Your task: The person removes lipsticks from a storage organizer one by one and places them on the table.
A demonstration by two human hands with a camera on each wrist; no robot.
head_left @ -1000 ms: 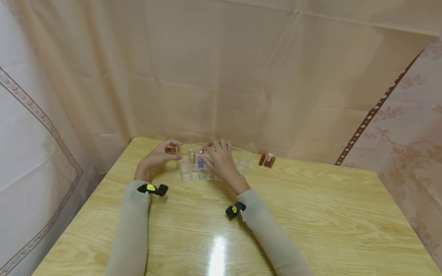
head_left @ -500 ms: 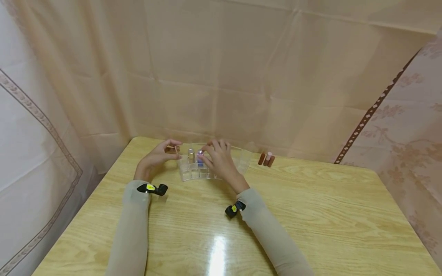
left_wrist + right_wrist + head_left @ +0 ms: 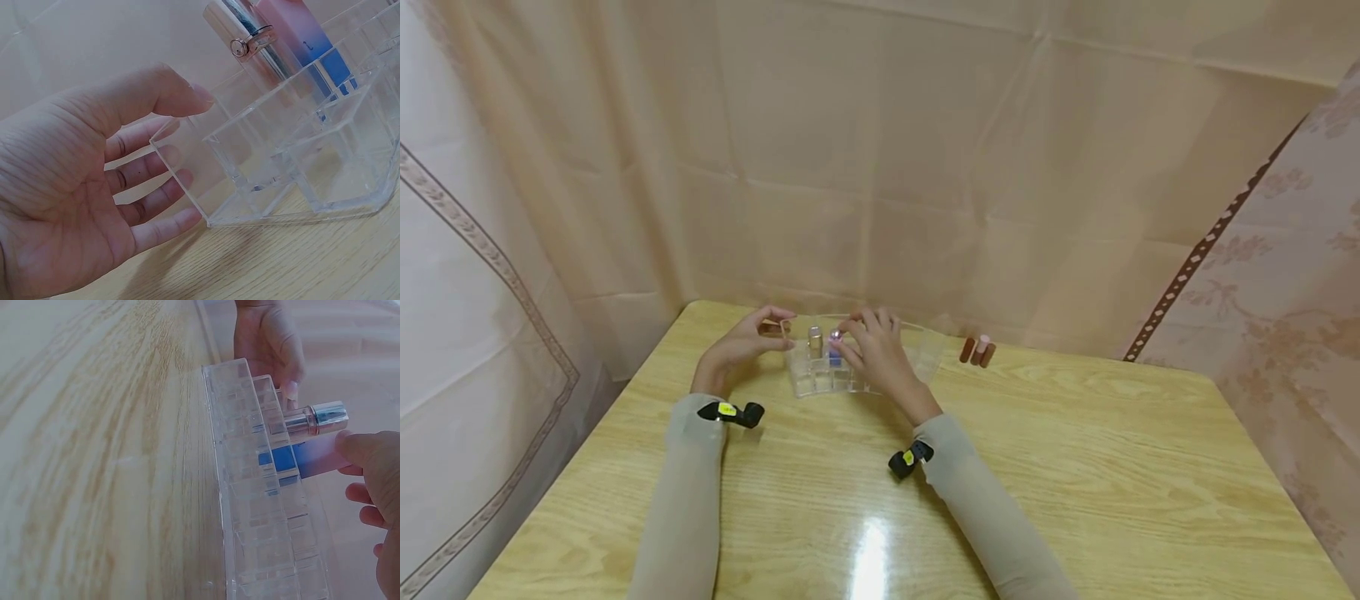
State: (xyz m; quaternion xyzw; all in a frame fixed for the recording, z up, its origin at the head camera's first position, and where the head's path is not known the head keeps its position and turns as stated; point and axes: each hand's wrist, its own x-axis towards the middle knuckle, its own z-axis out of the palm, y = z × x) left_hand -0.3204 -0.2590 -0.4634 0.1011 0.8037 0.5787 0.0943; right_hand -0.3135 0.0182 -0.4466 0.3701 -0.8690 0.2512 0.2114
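Observation:
A clear plastic lipstick organizer (image 3: 808,385) with stepped compartments stands at the far side of the table. My left hand (image 3: 741,345) holds its left side wall, thumb on the inner face and fingers behind the panel. Upright in a back-row compartment is a gold and silver lipstick (image 3: 253,47) with a small round emblem. Right beside it, a pink-to-blue lipstick (image 3: 312,459) sits with its blue end inside a compartment. My right hand (image 3: 880,352) pinches its pink upper end between thumb and fingers, covering part of the organizer in the head view.
To the right of the organizer, several slim tubes stand close together: a dark brown tube (image 3: 967,350), a pink-topped tube (image 3: 981,345) and another brown tube (image 3: 989,356). A beige curtain (image 3: 865,167) hangs right behind the wooden table (image 3: 1112,467).

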